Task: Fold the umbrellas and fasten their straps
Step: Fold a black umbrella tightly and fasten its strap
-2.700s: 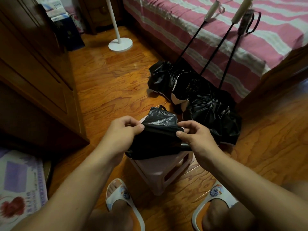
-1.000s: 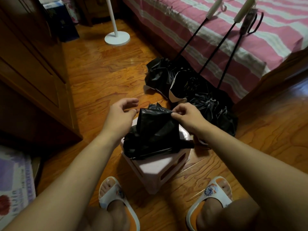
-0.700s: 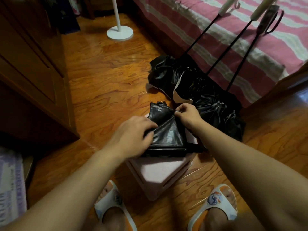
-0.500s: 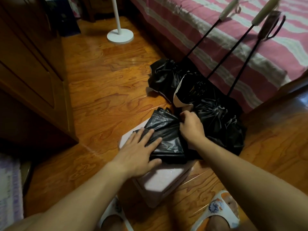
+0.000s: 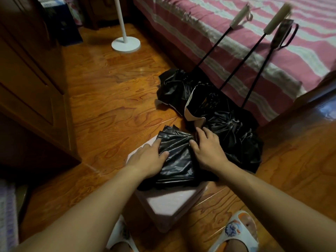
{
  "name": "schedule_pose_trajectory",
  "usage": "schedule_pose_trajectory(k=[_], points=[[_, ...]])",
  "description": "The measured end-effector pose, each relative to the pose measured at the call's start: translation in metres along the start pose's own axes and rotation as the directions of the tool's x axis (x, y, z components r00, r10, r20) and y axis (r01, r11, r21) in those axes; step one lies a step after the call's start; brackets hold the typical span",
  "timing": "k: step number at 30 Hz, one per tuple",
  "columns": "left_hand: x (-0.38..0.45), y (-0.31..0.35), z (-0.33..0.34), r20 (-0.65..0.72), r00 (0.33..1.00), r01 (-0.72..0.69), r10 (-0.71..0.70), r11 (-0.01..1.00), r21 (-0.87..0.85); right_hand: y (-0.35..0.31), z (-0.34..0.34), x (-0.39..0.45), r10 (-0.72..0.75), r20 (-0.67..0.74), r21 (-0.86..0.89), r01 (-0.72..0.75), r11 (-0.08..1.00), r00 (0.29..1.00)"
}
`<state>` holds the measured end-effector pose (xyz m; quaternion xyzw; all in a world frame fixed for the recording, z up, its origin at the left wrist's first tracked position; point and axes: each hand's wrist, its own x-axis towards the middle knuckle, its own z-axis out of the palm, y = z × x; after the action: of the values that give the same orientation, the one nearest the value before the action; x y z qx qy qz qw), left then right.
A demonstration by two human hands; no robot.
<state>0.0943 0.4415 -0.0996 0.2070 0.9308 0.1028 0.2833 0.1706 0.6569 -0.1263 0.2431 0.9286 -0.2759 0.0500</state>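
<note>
**Pressing the canopy flat**

On the stool, the black umbrella lies under both palms: left hand and right hand, fingers released and spread flat. Folding seems underway; next comes rolling the fabric tight and finding its strap, not visible here.

Wood-grain floor, glossy, reddish-brown. Pale pink plastic stool near centre. Bed w/ pink-and-white striped cover upper right, dark wood frame at its right end. White round stand base w/ pole on floor near bed's corner. Dark wood wardrobe along left side. White patterned slippers at bottom edge, on the person's feet.
</note>
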Motion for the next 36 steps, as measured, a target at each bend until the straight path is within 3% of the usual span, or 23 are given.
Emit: schedule_pose_trajectory(k=[4, 7, 10, 14, 20, 22, 24, 26, 30, 33, 36], points=[[-0.001, 0.003, -0.009, -0.013, 0.998, 0.061, -0.064, 0.988, -0.143, -0.007, 0.002, 0.005, 0.06, 0.174, 0.278, -0.107, 0.955, 0.983], [-0.001, 0.001, -0.016, 0.068, 0.991, 0.13, -0.115, 0.946, -0.295, -0.007, 0.013, 0.008, 0.128, 0.115, 0.392, -0.164, 0.905, 0.985], [0.008, -0.005, -0.024, 0.048, 0.989, 0.146, -0.141, 0.855, -0.497, -0.006, 0.02, 0.009, 0.157, 0.027, 0.559, -0.145, 0.816, 0.987], [0.022, -0.008, -0.036, 0.034, 0.997, 0.078, -0.073, 0.778, -0.623, -0.001, 0.019, 0.01, 0.104, 0.185, 0.716, -0.206, 0.666, 0.977], [0.037, -0.006, -0.035, 0.038, 0.996, 0.086, -0.078, 0.879, -0.47, -0.002, 0.015, 0.011, 0.099, 0.268, 0.756, -0.273, 0.595, 0.958], [0.041, -0.009, -0.037, 0.023, 0.997, 0.071, -0.069, 0.861, -0.503, -0.003, 0.013, 0.009, 0.155, 0.158, 0.695, -0.221, 0.684, 0.975], [0.043, -0.012, -0.042, 0.012, 0.997, 0.071, -0.078, 0.82, -0.568, -0.003, 0.01, 0.004, 0.246, -0.075, 0.565, -0.162, 0.809, 0.966], [0.041, -0.011, -0.049, -0.02, 0.994, 0.073, -0.106, 0.795, -0.602, -0.011, 0.003, -0.008, 0.329, -0.171, 0.549, -0.188, 0.815, 0.928], [0.03, -0.002, -0.055, 0.125, 0.981, 0.193, -0.147, 0.772, -0.606, -0.02, 0.001, -0.025, 0.29, 0.043, 0.545, -0.266, 0.795, 0.956], [0.026, 0.003, -0.051, 0.122, 0.979, 0.201, -0.16, 0.77, -0.606, -0.025, -0.008, -0.032, 0.205, 0.018, 0.623, -0.172, 0.763, 0.979], [0.02, 0.009, -0.057, 0.044, 0.983, 0.152, -0.179, 0.648, -0.746, -0.03, -0.022, -0.046, 0.191, -0.008, 0.78, -0.113, 0.616, 0.982]])
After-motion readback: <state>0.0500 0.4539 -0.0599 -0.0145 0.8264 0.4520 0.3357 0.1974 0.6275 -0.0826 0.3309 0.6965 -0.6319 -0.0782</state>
